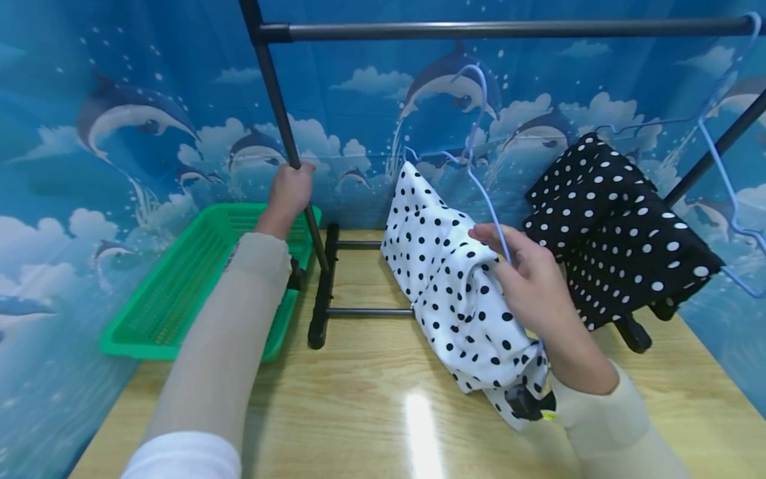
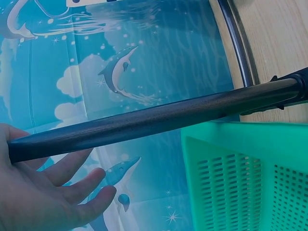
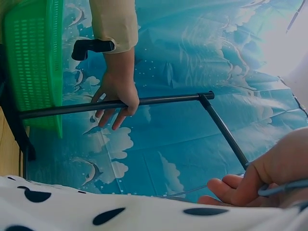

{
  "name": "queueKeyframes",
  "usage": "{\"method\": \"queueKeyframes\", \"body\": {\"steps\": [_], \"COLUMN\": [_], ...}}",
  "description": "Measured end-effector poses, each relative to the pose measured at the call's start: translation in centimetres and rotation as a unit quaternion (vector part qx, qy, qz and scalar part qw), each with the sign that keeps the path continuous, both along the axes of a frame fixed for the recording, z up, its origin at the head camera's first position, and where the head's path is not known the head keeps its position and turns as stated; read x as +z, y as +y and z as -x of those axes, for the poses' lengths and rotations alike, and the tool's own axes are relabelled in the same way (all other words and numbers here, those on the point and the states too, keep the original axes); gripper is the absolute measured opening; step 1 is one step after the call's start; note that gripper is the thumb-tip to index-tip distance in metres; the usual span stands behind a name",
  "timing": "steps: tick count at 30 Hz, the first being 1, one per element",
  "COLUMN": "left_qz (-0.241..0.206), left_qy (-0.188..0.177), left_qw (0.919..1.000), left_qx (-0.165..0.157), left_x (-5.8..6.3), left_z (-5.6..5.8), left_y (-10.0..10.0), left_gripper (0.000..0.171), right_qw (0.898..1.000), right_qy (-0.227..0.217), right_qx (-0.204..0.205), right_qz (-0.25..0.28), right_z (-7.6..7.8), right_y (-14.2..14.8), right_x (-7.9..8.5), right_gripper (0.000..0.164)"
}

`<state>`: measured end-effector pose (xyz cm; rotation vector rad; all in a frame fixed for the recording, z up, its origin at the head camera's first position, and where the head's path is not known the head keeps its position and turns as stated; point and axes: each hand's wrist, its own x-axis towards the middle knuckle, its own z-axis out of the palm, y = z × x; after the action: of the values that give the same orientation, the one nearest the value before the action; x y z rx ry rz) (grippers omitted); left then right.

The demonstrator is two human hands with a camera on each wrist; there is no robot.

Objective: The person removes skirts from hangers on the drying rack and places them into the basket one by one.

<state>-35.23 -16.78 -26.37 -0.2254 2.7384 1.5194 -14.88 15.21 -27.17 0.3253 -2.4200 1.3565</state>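
In the head view my left hand (image 1: 292,193) holds the black side post (image 1: 278,100) of a clothes rack. In the left wrist view the post (image 2: 144,120) runs through the crook of the thumb, the other fingers spread loosely beside it. My right hand (image 1: 532,279) grips a light blue wire hanger (image 1: 479,156) by its sloping side. Its hook points up, below the rack's top rail (image 1: 509,28). A white cloth with black dots (image 1: 443,266) hangs bunched on this hanger, beside the right hand, and fills the bottom of the right wrist view.
A black cloth with white dots (image 1: 616,226) hangs on another blue hanger (image 1: 721,166) at the rail's right end. A green perforated basket (image 1: 134,332) stands on the wooden table (image 1: 359,406) at left, beside the rack's foot (image 1: 323,293). Behind hangs a blue dolphin-print curtain (image 1: 197,80).
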Motion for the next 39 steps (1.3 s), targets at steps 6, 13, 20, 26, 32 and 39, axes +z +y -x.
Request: {"method": "queueKeyframes", "body": {"steps": [6, 13, 20, 26, 32, 39], "left_qz": [0.0, 0.0, 0.003, 0.009, 0.003, 0.011], "left_qy": [0.006, 0.011, 0.008, 0.004, 0.004, 0.054], "left_qw": [1.0, 0.9999, 0.9999, 0.9997, 0.9997, 0.998], "left_qx": [-0.001, 0.004, 0.01, 0.02, 0.022, 0.031], "left_x": [-0.06, -0.1, -0.06, 0.12, 0.17, -0.47], "left_z": [-0.03, -0.2, -0.26, -0.22, -0.31, -0.53], "left_y": [0.13, 0.12, 0.37, 0.51, 0.51, 0.35], "left_gripper": [0.05, 0.05, 0.044, 0.04, 0.038, 0.043], "right_qw": [1.0, 1.0, 0.999, 0.999, 0.999, 0.999], "right_qy": [-0.001, -0.007, -0.002, -0.002, -0.006, -0.013], "right_qx": [0.011, 0.015, 0.027, 0.034, 0.031, 0.033], "right_qz": [0.019, 0.026, 0.031, 0.027, 0.026, 0.015], "right_z": [-0.15, -0.32, -0.38, -0.38, -0.45, -0.51], "right_y": [-0.23, -0.39, -0.42, -0.46, -0.63, -0.9], "right_x": [0.1, -0.06, -0.14, -0.08, -0.03, -0.02], "right_gripper": [0.051, 0.05, 0.049, 0.049, 0.05, 0.051]}}
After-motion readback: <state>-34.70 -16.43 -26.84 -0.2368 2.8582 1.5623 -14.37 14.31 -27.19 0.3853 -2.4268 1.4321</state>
